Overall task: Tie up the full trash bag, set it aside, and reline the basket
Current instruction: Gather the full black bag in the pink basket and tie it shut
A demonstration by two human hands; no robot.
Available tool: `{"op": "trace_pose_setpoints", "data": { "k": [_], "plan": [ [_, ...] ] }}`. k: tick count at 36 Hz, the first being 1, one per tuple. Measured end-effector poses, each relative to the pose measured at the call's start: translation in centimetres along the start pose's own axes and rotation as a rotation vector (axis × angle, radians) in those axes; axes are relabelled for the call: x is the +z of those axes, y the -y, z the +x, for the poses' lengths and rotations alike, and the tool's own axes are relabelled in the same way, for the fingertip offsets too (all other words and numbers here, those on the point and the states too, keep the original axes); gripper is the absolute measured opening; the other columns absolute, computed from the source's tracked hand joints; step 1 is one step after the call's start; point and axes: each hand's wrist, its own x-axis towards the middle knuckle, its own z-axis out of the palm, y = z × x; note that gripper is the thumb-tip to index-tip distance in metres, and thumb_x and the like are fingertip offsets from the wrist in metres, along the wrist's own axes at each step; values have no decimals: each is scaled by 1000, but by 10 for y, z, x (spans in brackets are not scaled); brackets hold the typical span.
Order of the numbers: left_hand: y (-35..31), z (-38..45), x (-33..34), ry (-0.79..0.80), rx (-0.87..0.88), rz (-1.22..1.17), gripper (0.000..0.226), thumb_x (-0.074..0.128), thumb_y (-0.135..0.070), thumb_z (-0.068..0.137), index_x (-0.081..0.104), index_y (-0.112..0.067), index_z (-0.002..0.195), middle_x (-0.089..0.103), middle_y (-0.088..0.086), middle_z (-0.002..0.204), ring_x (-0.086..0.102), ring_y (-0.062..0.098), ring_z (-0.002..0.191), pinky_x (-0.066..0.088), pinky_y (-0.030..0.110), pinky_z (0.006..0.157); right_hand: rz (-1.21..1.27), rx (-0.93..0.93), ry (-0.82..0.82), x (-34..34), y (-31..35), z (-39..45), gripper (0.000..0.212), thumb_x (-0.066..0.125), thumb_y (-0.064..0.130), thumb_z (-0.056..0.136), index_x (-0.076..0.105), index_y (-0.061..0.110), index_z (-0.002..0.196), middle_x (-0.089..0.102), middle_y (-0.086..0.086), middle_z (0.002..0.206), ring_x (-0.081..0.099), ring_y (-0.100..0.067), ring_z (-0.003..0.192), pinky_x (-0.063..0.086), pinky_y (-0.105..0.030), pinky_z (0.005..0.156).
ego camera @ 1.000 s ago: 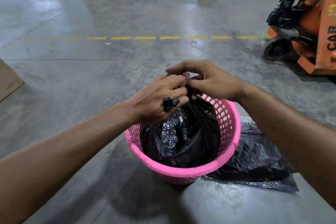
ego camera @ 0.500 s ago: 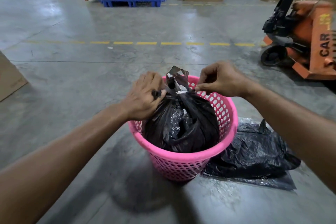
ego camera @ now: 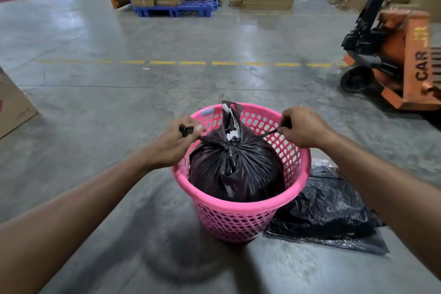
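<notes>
A full black trash bag (ego camera: pixel 235 169) sits inside a pink perforated basket (ego camera: pixel 241 217) on the concrete floor. Its neck is gathered into a knot at the top, with a loose flap sticking up. My left hand (ego camera: pixel 177 143) grips one end of the bag's neck at the left, above the basket's rim. My right hand (ego camera: pixel 301 126) grips the other end at the right, and that strand is stretched taut. A flat, empty black bag (ego camera: pixel 327 212) lies on the floor just right of the basket.
An orange pallet truck (ego camera: pixel 393 64) stands at the right. A cardboard box (ego camera: pixel 12 105) sits at the left edge. Stacked cartons on a blue pallet (ego camera: pixel 174 9) are far ahead, beyond a dashed yellow line (ego camera: pixel 193 63).
My hands have moved apart from the middle of the bag's mouth to either side, drawing the two ends outward. The bag's neck has gone from loose to cinched into a knot.
</notes>
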Motion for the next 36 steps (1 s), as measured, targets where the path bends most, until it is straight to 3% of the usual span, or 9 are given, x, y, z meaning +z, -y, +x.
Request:
{"op": "trace_pose_setpoints", "data": {
  "k": [4,7,11,15,18,20,26,32,36],
  "plan": [
    [-19,14,18,38,-206,-649,60,36,-31,107,61,23,99,74,25,110,71,30,107,55,30,92,208,-43,-74,-13,5,1,7,71,20,91,73,15,94,71,1,86,68,-20,83,48,-29,72],
    [-34,26,34,-66,-297,-949,50,42,-30,106,62,-5,67,70,10,67,75,25,75,60,34,77,301,-122,-179,-23,22,1,4,73,21,90,73,18,89,70,11,80,66,-9,73,48,-20,66],
    [-44,41,43,-75,-324,-1104,23,54,-30,101,68,-12,99,47,-3,69,52,12,66,49,28,70,378,-256,-252,-28,47,-2,6,74,22,90,71,18,87,65,17,73,59,1,63,39,-6,57],
    [-49,51,46,42,-282,-993,28,43,-14,91,68,-10,104,38,-2,70,37,8,60,37,27,63,445,-422,-282,-25,70,-3,4,76,16,87,74,13,88,69,8,75,59,-4,64,38,-9,59],
    [-56,51,49,109,-156,-571,28,51,-26,83,62,-2,93,45,10,70,43,11,56,39,35,64,388,-514,-303,-22,85,4,3,73,15,83,73,14,86,67,4,83,59,-10,67,42,-18,64],
    [-56,52,48,89,-82,-381,29,48,-26,98,62,-3,87,46,6,66,44,5,53,40,24,58,353,-518,-336,-20,90,8,6,72,17,84,72,18,90,67,5,89,60,-12,64,46,-25,65],
    [-41,55,45,57,-159,-696,35,48,-42,95,72,-22,79,46,11,74,43,15,59,36,35,63,456,-353,-153,-14,74,5,54,70,46,80,53,28,127,74,11,98,60,-7,54,46,-23,61],
    [-38,52,43,118,-143,-680,42,42,-44,97,65,-24,69,50,3,74,44,11,62,35,32,67,626,-324,-31,-7,68,7,38,89,26,74,66,19,104,78,-1,78,72,-14,68,48,-17,64],
    [-39,49,39,121,-151,-671,42,42,-45,98,67,-23,73,54,6,72,49,19,66,37,33,66,637,-302,53,-6,66,8,40,91,16,68,69,18,100,77,-1,83,75,-21,76,60,-31,72]
  ]
}}
